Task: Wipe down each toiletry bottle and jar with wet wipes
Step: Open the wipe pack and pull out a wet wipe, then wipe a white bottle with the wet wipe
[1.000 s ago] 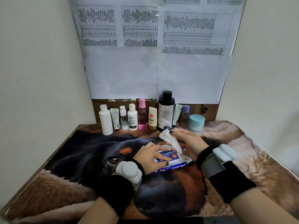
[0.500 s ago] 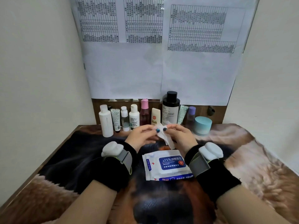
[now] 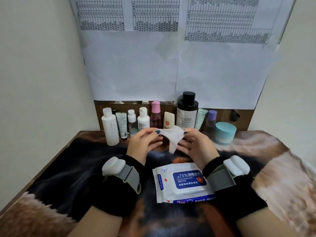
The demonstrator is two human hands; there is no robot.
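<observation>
Wipe (image 3: 171, 136) stretched between hands, above pack (image 3: 183, 183).

head view | worn high, faces forward-down | near hands (image 3: 171, 144) (wide-angle), table (image 3: 51, 168) below

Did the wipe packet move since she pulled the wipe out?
Cannot tell. The wipe packet sits lower in view, but the bottles shifted too, so the head camera moved.
</observation>
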